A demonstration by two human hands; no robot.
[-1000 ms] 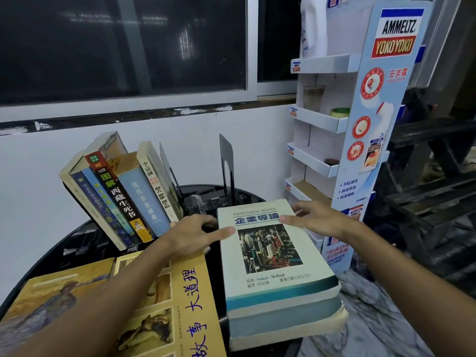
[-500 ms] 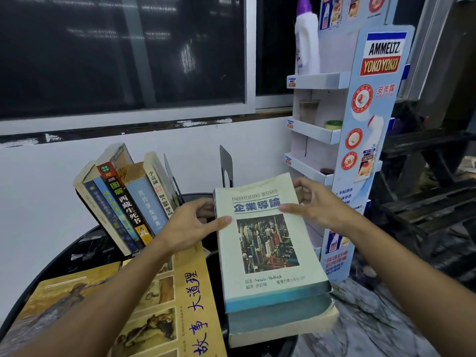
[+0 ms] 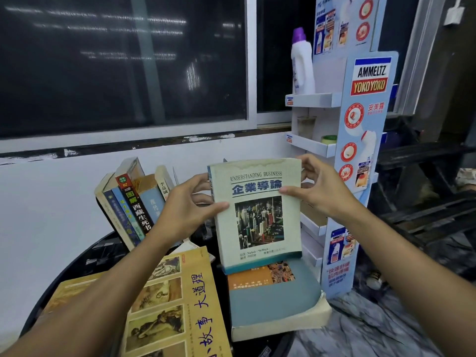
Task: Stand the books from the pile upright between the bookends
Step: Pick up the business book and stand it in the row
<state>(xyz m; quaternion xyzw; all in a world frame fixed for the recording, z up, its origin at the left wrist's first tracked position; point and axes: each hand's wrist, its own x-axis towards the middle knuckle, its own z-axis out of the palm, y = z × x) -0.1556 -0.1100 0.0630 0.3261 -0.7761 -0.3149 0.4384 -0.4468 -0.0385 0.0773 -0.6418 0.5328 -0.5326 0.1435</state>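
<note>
A pale green book titled "Understanding Business" [image 3: 260, 228] stands tilted up above the pile. My left hand [image 3: 185, 204] grips its left edge, thumb on the cover. My right hand [image 3: 319, 191] grips its upper right edge. Its lower edge rests near a blue-grey thick book [image 3: 275, 302] lying flat below. Several books [image 3: 131, 204] lean left at the back of the round black table [image 3: 85, 256]. The bookends are mostly hidden behind the held book and my left hand. A yellow book [image 3: 180, 305] lies flat at the front left.
A cardboard display stand [image 3: 360, 161] with white shelves rises just right of the table, holding a white bottle [image 3: 302, 63]. A white wall and dark window lie behind. Another flat book [image 3: 67, 292] sits at the table's left. A marble floor shows at the lower right.
Both hands have lifted the green book's far end off the pile, swinging it from lying flat to nearly upright. The book beneath it has come into view.
</note>
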